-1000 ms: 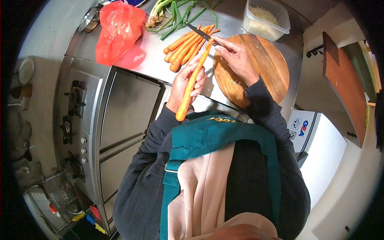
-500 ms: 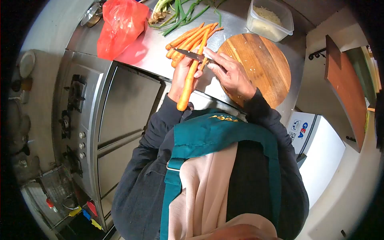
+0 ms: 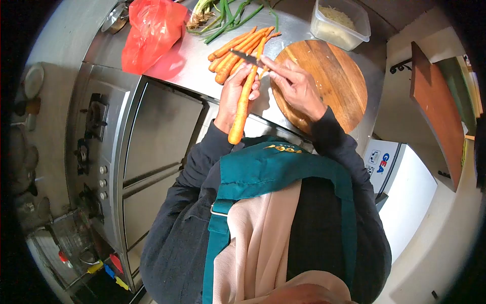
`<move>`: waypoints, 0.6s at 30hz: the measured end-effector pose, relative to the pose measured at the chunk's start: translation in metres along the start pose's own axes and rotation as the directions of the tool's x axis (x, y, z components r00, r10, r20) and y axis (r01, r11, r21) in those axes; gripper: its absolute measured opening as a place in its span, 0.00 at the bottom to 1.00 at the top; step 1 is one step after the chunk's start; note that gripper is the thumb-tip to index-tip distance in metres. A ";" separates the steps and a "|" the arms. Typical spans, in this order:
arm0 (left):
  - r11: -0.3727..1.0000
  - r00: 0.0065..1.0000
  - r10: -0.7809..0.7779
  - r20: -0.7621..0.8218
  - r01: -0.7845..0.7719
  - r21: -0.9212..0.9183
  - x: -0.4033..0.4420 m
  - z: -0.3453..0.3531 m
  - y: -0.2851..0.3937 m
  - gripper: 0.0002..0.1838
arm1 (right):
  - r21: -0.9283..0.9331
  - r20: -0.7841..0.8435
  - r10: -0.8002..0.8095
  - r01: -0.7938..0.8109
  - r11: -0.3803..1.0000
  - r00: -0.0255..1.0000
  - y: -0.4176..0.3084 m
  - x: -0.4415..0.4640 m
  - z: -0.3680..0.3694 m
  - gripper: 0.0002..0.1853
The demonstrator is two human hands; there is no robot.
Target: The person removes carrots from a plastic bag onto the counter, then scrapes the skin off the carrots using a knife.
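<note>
My left hand (image 3: 236, 96) is wrapped round a long carrot (image 3: 241, 116), its thick end pointing down toward my apron. In my right hand (image 3: 296, 87) is a knife (image 3: 246, 57), its dark blade lying across the carrot's thinner upper part. The knife's handle is mostly hidden by my fingers. Just beyond both hands, several more carrots (image 3: 228, 49) lie in a pile on the steel counter. A round wooden cutting board (image 3: 338, 81) sits beneath and to the right of my right hand, with small pale bits on it.
A red plastic bag (image 3: 154, 33) stands at the back left, beside green onions (image 3: 233, 23). Behind the board is a clear plastic container (image 3: 340, 28) with pale shredded food. A stove (image 3: 96, 131) is at left, and a white GEA appliance (image 3: 405, 187) at lower right.
The knife blade has moved up along the carrot toward its thin end, with my right hand shifting slightly. The carrot's thick end has swung a little to the right.
</note>
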State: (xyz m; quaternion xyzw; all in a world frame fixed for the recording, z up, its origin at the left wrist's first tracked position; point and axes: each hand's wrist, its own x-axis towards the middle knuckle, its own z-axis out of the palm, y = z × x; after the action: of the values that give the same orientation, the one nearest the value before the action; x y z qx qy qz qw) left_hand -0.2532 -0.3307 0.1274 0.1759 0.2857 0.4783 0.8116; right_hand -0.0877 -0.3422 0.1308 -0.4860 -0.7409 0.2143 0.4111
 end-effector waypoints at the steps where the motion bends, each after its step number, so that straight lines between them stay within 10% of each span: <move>1: 0.999 0.999 0.031 0.005 -0.031 0.007 0.000 0.002 0.001 0.14 | 0.028 0.023 -0.027 0.026 0.999 0.999 -0.002 -0.004 0.001 0.21; 8: 1.000 1.000 0.017 0.006 -0.017 0.007 -0.001 0.004 0.001 0.23 | 0.048 0.040 -0.005 0.004 0.999 0.999 -0.008 -0.003 -0.002 0.22; 18: 0.999 1.000 0.026 0.013 -0.026 -0.038 0.000 -0.001 0.002 0.11 | 0.054 0.042 0.013 -0.015 0.998 0.999 -0.013 -0.008 0.003 0.21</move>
State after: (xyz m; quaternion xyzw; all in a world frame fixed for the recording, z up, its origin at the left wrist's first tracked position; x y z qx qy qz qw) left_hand -0.2552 -0.3297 0.1279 0.1673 0.2688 0.4929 0.8104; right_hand -0.0960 -0.3548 0.1354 -0.4752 -0.7398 0.2471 0.4072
